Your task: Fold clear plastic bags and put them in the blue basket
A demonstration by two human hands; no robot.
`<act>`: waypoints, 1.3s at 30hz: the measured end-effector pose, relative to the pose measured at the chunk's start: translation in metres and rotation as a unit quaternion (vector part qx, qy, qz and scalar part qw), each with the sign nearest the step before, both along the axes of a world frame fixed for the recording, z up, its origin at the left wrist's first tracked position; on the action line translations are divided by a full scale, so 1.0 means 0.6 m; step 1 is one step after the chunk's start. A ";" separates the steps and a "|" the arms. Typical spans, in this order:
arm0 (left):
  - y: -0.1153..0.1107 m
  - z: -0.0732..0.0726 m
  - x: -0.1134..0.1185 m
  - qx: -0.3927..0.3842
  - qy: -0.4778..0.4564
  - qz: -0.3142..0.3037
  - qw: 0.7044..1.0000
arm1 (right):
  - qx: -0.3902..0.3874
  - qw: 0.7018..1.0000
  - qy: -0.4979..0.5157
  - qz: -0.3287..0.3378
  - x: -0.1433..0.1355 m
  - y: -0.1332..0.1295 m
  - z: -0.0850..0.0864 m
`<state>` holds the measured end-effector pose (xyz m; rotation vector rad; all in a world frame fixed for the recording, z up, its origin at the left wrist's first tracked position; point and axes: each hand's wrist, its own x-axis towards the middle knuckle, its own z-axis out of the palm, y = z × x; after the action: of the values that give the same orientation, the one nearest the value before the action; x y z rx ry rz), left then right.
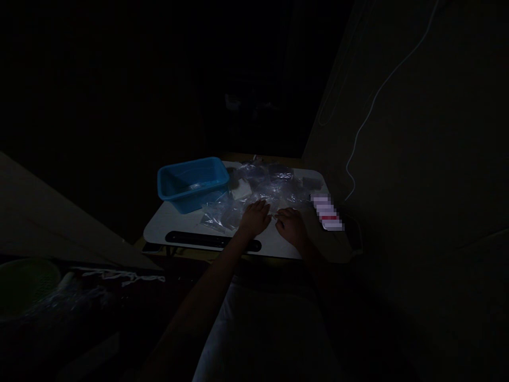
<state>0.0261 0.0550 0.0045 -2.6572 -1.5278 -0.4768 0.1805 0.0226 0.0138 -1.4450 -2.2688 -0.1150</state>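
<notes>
Room: dark, with a pale cord (373,104) hanging at right.
Table (159,225): white top, black strip (212,240) along its near edge.
Basin (193,183): blue, at the table's left rear.
Plastic bags (274,185): clear, spread between basin and lit phone (326,211).
Left hand (255,218): fingers extended, over the bags' near edge; grip cannot be told.
Right hand (291,225): fingers bent, beside it; any hold too dim to tell.

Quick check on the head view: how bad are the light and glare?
Head view: very dark, edges nearly black; glints on the plastic bags; phone bright and pixelated; hands dim, fingertip detail lost; blue tub still readable.
</notes>
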 end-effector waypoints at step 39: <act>0.001 -0.006 -0.003 0.029 -0.023 0.006 0.999 | 0.030 0.998 0.027 0.045 0.001 0.000 -0.008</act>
<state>0.0242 0.0557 0.0007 -2.6098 -1.5156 -0.5771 0.1808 0.0224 0.0091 -1.2975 -2.2642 -0.1129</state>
